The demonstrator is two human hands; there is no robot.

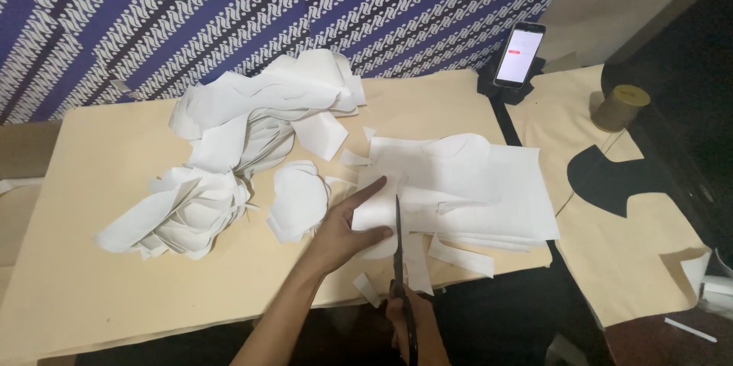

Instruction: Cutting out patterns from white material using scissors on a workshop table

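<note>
The left hand [343, 225] lay flat and open on a stack of white paper sheets [466, 190], its forefinger stretched toward 1 o'clock and the thumb spread out to 3 o'clock, pinning the near-left corner of the stack against the cream table [84, 259]. It gripped nothing; it only pressed down. The right hand [416, 328], low at 6 o'clock of the view and partly cut by the frame edge, was closed around the handles of a pair of dark scissors [399, 259]. The blades pointed to 12 o'clock and reached into the paper just beside the left thumb, at 3 o'clock of that hand; how far the blades stood apart could not be told.

The stack sat near the middle of the table, running out to 3 o'clock from the hands. At 9 o'clock of the left hand, just beside it, lay a small curved white cut piece [299, 199]. Farther toward 10 o'clock was a loose heap of white offcuts [229, 152]. Thin paper strips [458, 255] lay at the table's near edge.

At 1 o'clock, well apart, a smartphone [520, 53] stood propped with its screen lit. At 3 o'clock a dark fabric piece [611, 179] lay on cream fabric, with a yellowish spool [622, 106] beyond it. A blue patterned cloth [229, 7] filled the back at 12 o'clock.
</note>
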